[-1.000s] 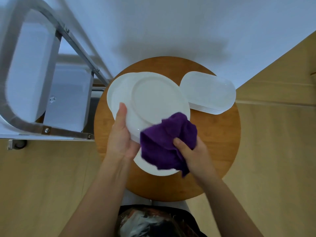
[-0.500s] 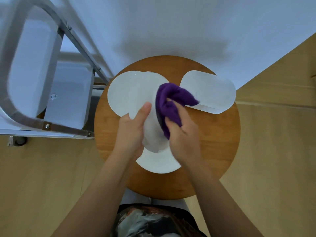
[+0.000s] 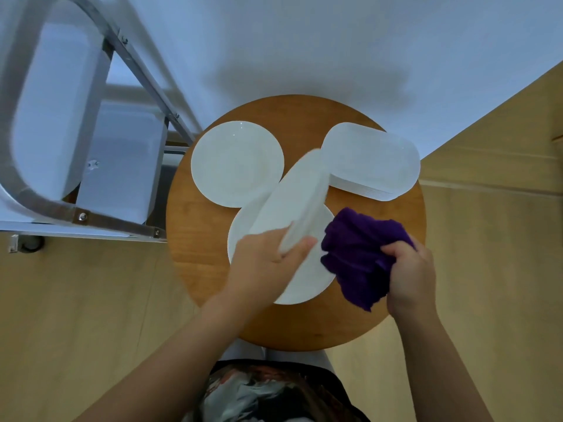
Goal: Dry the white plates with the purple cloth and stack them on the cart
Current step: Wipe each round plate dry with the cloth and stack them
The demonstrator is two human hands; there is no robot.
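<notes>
My left hand (image 3: 265,257) grips the near rim of a white plate (image 3: 297,196), which is tilted steeply on edge above the round wooden table (image 3: 195,239). Bunched in my right hand (image 3: 408,275) is the purple cloth (image 3: 356,254), held just right of that plate and apart from it. A second round white plate (image 3: 236,162) lies flat at the table's back left. A third white plate (image 3: 307,278) lies flat under my hands. At the back right sits a stack of rounded rectangular white plates (image 3: 371,159).
The metal-framed cart (image 3: 76,214) stands left of the table, with white shelves (image 3: 51,117) inside its frame and a caster (image 3: 30,243) on the wooden floor. A white wall rises behind the table.
My right hand has pulled the cloth off the held plate, down and to the right. The held plate has swung to lean right, uncovering the plate at the back left.
</notes>
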